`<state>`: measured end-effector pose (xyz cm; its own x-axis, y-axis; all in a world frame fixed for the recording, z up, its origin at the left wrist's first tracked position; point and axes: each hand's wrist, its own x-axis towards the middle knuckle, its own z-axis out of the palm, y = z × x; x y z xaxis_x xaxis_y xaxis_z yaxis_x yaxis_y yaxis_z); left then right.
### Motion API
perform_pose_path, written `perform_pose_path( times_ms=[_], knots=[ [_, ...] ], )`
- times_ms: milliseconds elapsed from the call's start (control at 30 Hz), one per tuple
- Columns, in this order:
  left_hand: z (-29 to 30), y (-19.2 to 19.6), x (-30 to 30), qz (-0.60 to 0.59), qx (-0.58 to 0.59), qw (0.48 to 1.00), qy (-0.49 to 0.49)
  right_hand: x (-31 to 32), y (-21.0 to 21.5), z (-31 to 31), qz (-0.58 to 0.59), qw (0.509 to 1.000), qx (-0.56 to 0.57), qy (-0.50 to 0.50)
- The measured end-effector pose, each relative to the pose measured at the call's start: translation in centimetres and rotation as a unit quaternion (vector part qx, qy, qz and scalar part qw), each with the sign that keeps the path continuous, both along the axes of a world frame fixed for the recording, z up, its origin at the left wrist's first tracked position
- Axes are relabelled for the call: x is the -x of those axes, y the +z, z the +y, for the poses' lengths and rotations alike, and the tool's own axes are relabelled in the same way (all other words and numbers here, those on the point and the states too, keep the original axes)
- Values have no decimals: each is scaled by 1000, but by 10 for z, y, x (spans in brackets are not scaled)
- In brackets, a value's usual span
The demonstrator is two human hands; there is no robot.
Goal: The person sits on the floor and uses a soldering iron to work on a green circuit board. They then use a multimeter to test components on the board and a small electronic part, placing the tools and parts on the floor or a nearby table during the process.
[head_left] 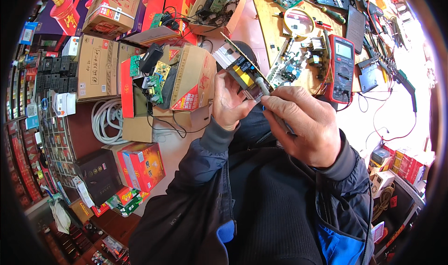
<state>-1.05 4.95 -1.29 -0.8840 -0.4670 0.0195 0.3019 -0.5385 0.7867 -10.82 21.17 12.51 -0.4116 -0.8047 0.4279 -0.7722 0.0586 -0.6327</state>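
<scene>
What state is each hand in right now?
Left hand: holding a circuit board.
Right hand: fingers closed on a slim, light-grey tool.

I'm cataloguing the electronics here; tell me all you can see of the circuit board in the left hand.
The circuit board is narrow and crowded, with a silver, metal-looking heat sink near its upper end, dark components midway and a yellow, transformer-like block below. Uncased and tilted, it slopes down to the right above the lap, held by the left hand. The right hand holds a pale pen-like tool near the board's lower end; whether they touch is unclear.
</scene>
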Motion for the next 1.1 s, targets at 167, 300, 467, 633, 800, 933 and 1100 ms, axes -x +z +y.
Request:
perform_pose_path(
  times_ms=[167, 300, 467, 633, 800, 933, 1100],
  knots=[
    [0, 14, 1, 27, -15, 999, 11, -1, -1, -2, 22, 999, 17, 21],
    [1, 25, 1, -25, -54, 998, 23, -5, -1, -4, 18, 999, 11, 24],
    [-1, 35, -4, -38, -130, 990, 32, -9, -1, -9, 5, 999, 22, 31],
    [-6, 30, -7, -44, -94, 994, 44, -12, -2, -8, -42, 999, 20, 23],
    [-3, 23, -7, -24, -90, 993, 72, -10, -13, -9, -50, 997, 53, 5],
    [-4, 20, -7, -22, -92, 993, 72, -13, -19, -8, -72, 995, 60, -21],
    [0, 17, -6, -33, -64, 994, 85, -14, -21, -5, -60, 994, 71, -51]
  ],
)
